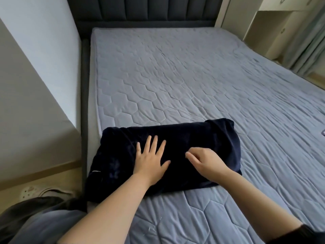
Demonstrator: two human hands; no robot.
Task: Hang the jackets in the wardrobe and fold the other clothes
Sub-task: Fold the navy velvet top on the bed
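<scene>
Navy garment (193, 134) lies folded into a compact bundle at the bed's (193, 76) near left edge. Left hand (151, 161), grip spread flat, presses it down. Right hand (205, 161), grip pinching the cloth. This fold looks nearly finished. The jackets' hanging can't be judged from here.

The garment (175, 138) is dark navy with 1 small white mark (96, 171). The cover (175, 76) is pale blue-grey, quilted in hexagons. The headboard (140, 7) is dark grey; the cupboard (263, 32) is cream.
</scene>
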